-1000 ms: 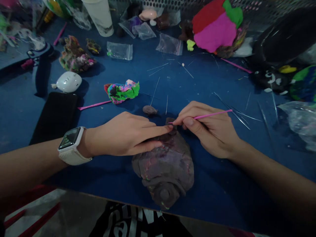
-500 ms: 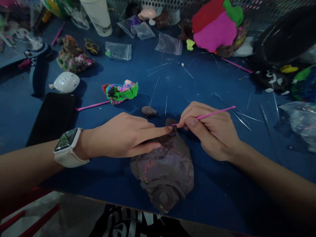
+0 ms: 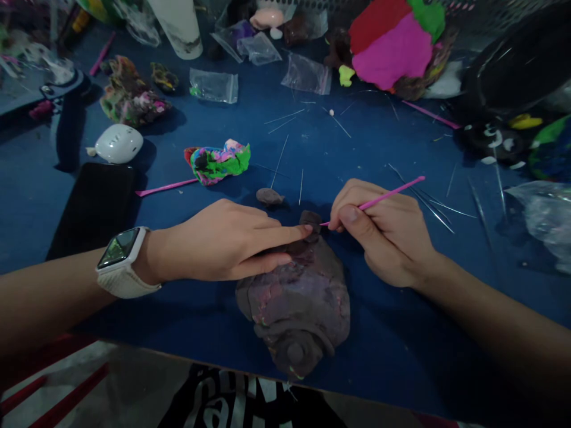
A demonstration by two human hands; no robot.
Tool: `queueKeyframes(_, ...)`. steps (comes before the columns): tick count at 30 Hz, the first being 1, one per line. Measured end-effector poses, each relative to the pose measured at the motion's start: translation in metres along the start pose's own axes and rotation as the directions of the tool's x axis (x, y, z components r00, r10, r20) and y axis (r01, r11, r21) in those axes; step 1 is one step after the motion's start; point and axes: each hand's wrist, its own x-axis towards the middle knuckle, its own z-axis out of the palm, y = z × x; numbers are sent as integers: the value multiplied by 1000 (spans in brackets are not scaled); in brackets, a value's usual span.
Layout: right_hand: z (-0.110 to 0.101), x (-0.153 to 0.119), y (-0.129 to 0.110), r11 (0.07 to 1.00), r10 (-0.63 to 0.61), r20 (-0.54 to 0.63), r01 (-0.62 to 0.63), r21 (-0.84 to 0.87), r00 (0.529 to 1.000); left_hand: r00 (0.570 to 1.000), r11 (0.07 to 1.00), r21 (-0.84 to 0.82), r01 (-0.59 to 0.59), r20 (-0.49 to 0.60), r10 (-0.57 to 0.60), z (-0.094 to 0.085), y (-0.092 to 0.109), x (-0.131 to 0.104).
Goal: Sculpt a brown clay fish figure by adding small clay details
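Note:
A brownish-grey clay figure [image 3: 307, 297] lies on the blue table near its front edge, with a round disc at its near end and a small block at its far end. My left hand [image 3: 223, 241] reaches over from the left, its index finger stretched out and pressing on that small block, its thumb on the clay below. My right hand [image 3: 379, 232] pinches a thin pink clay modelling tool [image 3: 392, 192], whose tip points left at the block's right side. Whether the tip touches the clay, I cannot tell. A small grey clay lump [image 3: 269, 196] rests just beyond.
A black phone [image 3: 91, 208], a white earbud case [image 3: 119, 144] and a multicoloured clay lump [image 3: 218, 163] lie to the left. Thin wires [image 3: 430, 202] are scattered at right. Small plastic bags [image 3: 214, 86], a white cup [image 3: 178, 27] and coloured clay [image 3: 395, 53] stand farther back.
My right hand has drawn slightly right, and the tool's tip has moved a little away from the block. My left finger stays on the clay. The whole view has shifted slightly.

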Motion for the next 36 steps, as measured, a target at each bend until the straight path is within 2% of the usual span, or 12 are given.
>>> queueKeyframes(11, 0, 1, -1, 1000, 10, 5, -10, -11, 1000, 1000, 999, -46, 5, 1, -5, 1, -1, 0)
queueKeyframes(16, 2, -4, 4, 998, -3, -111, -3, -58, 994, 1000, 999, -33, 11, 6, -11, 1, -1, -1)
queueKeyframes(20, 3, -6, 7, 996, 75, -168, -81, -26, 983, 1000, 1000, -29, 9, 2, -9, 1, -1, 0)
queueKeyframes(27, -2, 2, 6, 966, 200, -92, -180, 185, 976, 1000, 1000, -28, -10, -13, 10, 1, -1, 0)
queueKeyframes(36, -6, 9, -2, 936, 275, 84, -287, 206, 958, 1000, 999, -31, 12, 15, -11, 0, 0, 1)
